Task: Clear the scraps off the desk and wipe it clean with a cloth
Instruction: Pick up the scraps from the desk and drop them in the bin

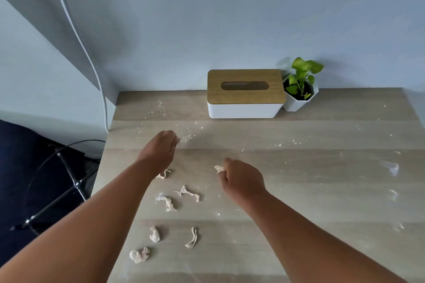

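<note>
A person's left hand (161, 149) reaches forward over a pale wood-grain desk (322, 179), palm down, fingers curled around something pale that shows only as a sliver at the fingertips; what it is cannot be told. A scatter of fine crumbs (187, 138) lies just beyond those fingertips, and a stringy twisted scrap (163, 174) sits partly hidden under the wrist. Nearer the person, below that hand, lie more crumpled, tissue-like scraps: a twisted pair (177, 197), then a knotted wad (154, 234), a thin curled strand (192, 238) and a lumpy ball (139, 256) close to the front edge. To the right, the right hand (241, 179) hovers knuckles up, thumb and forefinger pinching a small crumpled white scrap (219, 168) just clear of the desk. Beyond this grip, against the blue-grey wall, stands a white tissue box (245, 110) with a rounded wooden lid and an oval slot, no writing visible. Touching its right side is a small leafy plant (301, 76) in a faceted white pot. Right of the pinching hand, smeared whitish streaks (391, 167) and stray crumbs mark the desk. Both bare forearms stretch in from the lower corners.
</note>
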Demonstrator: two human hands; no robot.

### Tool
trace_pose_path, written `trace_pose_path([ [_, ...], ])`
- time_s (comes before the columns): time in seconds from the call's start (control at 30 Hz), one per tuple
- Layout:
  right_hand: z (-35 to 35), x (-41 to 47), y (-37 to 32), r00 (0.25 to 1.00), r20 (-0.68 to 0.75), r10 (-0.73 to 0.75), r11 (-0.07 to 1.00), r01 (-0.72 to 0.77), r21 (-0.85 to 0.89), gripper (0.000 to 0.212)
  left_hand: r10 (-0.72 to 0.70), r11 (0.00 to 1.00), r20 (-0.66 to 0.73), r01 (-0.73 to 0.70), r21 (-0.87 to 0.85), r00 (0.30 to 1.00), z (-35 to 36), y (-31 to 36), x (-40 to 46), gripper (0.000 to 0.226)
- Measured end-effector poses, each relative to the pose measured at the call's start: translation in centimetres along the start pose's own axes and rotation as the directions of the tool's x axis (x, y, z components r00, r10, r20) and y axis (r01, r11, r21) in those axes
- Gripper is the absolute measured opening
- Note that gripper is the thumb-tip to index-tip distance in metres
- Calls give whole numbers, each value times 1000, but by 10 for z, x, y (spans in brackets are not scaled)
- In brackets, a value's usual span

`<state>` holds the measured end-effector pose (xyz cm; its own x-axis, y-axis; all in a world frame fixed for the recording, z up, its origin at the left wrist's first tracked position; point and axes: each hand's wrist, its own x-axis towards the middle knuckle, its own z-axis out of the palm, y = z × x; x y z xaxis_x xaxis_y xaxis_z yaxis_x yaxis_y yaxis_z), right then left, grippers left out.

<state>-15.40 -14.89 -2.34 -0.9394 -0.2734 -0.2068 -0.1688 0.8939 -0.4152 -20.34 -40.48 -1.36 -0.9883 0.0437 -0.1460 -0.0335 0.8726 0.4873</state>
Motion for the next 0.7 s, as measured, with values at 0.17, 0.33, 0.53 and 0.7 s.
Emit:
trace_pose_path([
  [0.17, 1, -35, 11, 999, 27, 29, 999, -28, -27, 35, -66, 998, -35, 67, 21, 997, 11, 2, -43, 37],
  [0.33, -4, -53, 9, 1000, -16, 23, 998, -22, 54, 31, -176, 984, -44, 176, -12, 983, 15, 3, -78, 37],
  [0.53, -2, -65, -6, 999, 12, -31, 995, 30, 92, 13, -226, 971, -2, 225, -81, 974, 7, -3, -114, 18],
  [0.7, -2, -70, -22, 996, 80, -39, 980, 23, 196, 19, -256, 967, -39, 255, -22, 966, -9, -12, -137, 20],
])
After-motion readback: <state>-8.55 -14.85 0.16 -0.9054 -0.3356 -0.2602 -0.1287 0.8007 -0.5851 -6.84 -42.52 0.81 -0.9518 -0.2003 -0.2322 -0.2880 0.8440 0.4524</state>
